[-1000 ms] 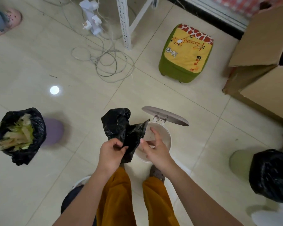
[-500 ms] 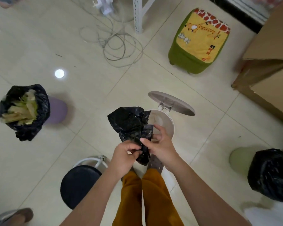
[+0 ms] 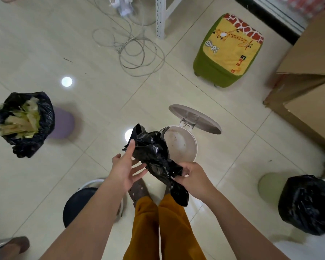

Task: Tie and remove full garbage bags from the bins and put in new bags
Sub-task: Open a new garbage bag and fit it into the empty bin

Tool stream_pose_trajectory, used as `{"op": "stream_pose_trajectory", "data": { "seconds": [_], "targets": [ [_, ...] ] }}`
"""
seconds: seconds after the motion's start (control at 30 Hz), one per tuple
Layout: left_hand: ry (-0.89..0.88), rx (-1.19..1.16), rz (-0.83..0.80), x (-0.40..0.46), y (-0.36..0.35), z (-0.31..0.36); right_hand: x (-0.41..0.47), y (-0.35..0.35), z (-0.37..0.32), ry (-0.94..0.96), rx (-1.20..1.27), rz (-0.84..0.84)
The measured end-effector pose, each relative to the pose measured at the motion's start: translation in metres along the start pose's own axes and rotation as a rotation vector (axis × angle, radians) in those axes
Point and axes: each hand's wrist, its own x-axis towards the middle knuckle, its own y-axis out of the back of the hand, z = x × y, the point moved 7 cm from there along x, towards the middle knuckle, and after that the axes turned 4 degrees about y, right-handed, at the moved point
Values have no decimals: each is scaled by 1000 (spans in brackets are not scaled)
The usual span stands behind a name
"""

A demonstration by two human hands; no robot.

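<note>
a crumpled black bag (image 3: 154,152) hangs in the middle of the frame, just above and left of the white bin (image 3: 184,145), whose lid (image 3: 195,119) stands flipped open behind it. the bin's inside is bare, with no liner in it. the right hand (image 3: 193,177) pinches the lower part of the bag, fingers curled round the plastic, and a tail of the bag dangles below it over the orange trousers (image 3: 163,228). the left hand (image 3: 126,166) is spread, fingers straight, its fingertips touching the bag's left side without gripping it.

at the left edge of the frame a purple bin (image 3: 62,122) wears a black liner (image 3: 26,147) full of yellow-green scraps, untied. at the lower right a pale green bin (image 3: 270,186) lies beside a full black sack (image 3: 308,203); whether the sack is tied cannot be told.

in the upper middle, loose cables (image 3: 131,47) coil on the tiled floor (image 3: 45,53) by a white rack leg (image 3: 160,17). a green and yellow giraffe stool (image 3: 229,49) sits in the upper right, with cardboard boxes (image 3: 311,81) at the right edge. a black round stool (image 3: 79,207) shows under the left forearm, low in the frame.
</note>
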Motion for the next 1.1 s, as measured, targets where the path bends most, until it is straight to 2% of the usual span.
{"op": "stream_pose_trajectory", "data": {
  "seconds": [0.17, 0.23, 0.3, 0.37, 0.53, 0.63, 0.7, 0.8, 0.9, 1.1],
  "targets": [
    [22, -49, -13, 19, -10, -10, -11, 7, 14, -16, -51, -50],
    [-15, -34, 38, 21, -9, -14, -14, 8, 20, -80, -1, -162],
    [-49, -43, 62, 20, -8, -18, -22, 5, 22, -156, 101, -363],
    [-61, -19, 29, 15, -9, -25, -24, 12, 26, -219, 128, -402],
    [-48, 122, -201, -10, -23, -51, -9, 26, 22, -267, 221, -178],
    [-52, 203, -329, -19, -30, -68, 5, 15, 25, -280, 219, -111],
    [-34, 235, -379, -22, -33, -77, 12, 4, 26, -262, 280, -89],
    [9, 245, -402, -23, -33, -88, 19, 0, 29, -212, 236, 7],
    [12, 212, -326, -18, -26, -91, 17, 5, 36, -202, 192, 139],
    [-64, 116, 15, -4, 11, -77, -4, 21, 58, -283, 121, 275]
  ]
}}
